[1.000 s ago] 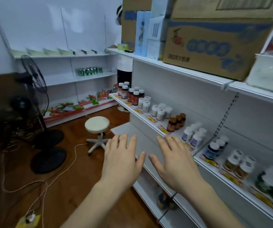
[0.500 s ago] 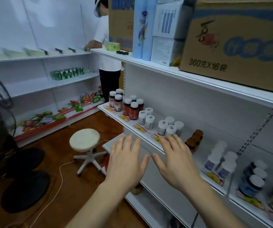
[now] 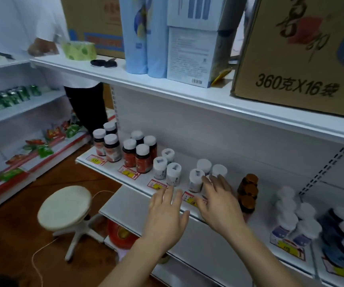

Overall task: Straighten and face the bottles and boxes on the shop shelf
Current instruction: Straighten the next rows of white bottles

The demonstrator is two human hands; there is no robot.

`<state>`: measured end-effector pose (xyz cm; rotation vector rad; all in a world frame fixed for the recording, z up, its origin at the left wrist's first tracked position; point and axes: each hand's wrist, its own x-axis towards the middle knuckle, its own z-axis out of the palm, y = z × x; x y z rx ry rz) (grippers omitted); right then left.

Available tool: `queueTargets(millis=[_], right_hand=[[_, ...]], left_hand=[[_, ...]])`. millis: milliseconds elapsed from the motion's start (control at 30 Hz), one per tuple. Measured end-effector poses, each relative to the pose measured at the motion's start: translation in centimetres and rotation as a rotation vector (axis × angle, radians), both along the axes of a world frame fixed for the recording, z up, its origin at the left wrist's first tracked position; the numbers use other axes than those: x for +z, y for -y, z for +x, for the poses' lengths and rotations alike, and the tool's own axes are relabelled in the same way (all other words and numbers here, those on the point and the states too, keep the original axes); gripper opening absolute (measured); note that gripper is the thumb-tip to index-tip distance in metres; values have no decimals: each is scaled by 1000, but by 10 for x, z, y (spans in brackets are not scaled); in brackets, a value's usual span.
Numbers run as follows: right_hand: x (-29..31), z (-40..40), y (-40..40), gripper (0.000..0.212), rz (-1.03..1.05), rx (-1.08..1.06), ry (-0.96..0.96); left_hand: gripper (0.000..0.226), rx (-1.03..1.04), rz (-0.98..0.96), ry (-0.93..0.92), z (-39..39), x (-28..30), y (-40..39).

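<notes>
Groups of small bottles stand along the white middle shelf [image 3: 256, 216]: dark bottles with white caps [image 3: 110, 145], red-labelled bottles [image 3: 139, 154], white bottles [image 3: 167, 169], a second white group [image 3: 204, 172], amber bottles [image 3: 247, 192] and blue-labelled ones [image 3: 291, 224]. My right hand [image 3: 218, 200] is open, fingers spread, its fingertips at the second white group. My left hand [image 3: 165, 216] is open and empty, hovering in front of the shelf's edge and its price tags. Boxes [image 3: 189, 52] and a brown carton [image 3: 299, 50] sit on the top shelf.
A person in a white top and dark trousers [image 3: 86, 104] stands at the shelf's far left end, a hand by a green tape roll [image 3: 79, 49]. A white stool [image 3: 65, 207] stands on the wooden floor at left. Side shelves hold green cans [image 3: 7, 97] and snack packs.
The view has moved closer to the shelf. Both hands have gone up and forward; the right one now reaches the white bottles.
</notes>
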<state>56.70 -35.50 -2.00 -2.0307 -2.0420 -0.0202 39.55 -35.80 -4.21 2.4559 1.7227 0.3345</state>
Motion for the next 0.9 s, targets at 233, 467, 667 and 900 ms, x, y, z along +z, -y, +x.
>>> queueTargets(millis=[233,467,667,900], right_hand=[[-26,-20,-49,58,-45,-179,1],[-41,-26,-84,57,-135,-268,35],[-52,-20,-95,41,-91,-306,75],[-49,-20,-96,34,1,-265,-23]], left_hand=[[57,-247,-86,-95,-12,-43,-70],[61,-461,-161,-176,-8,-73,-104],[58,-533,-126,-293,-4,-80,-114],[47,-515,-118,-233,-1,-74,-120]])
